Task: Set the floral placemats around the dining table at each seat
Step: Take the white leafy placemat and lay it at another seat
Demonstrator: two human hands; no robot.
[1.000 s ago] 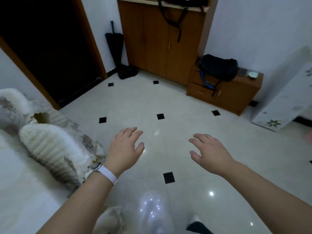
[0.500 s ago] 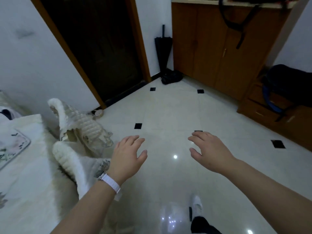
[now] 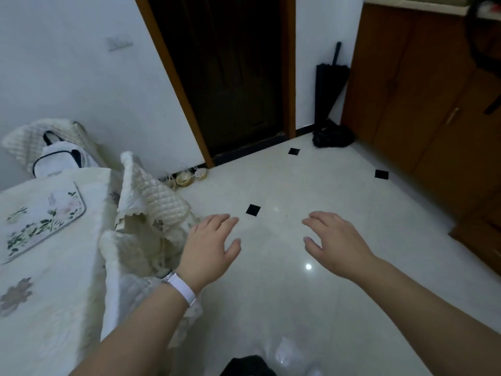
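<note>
Fingers of left hand [image 3: 210,246] and right hand [image 3: 334,244] relaxed, empty.

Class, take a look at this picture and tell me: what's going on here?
A person stands beside a cloth-covered dining table. The left hand and right hand hover over the tiled floor, open and holding nothing. One floral placemat lies on the table, at the left of the view. Neither hand touches it.

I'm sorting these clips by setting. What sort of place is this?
Probably a home dining area near the entrance: a cloth-covered table bearing a floral placemat, a quilted chair cover beside it, and a folded umbrella leaning in the corner next to a wooden cabinet.
</note>
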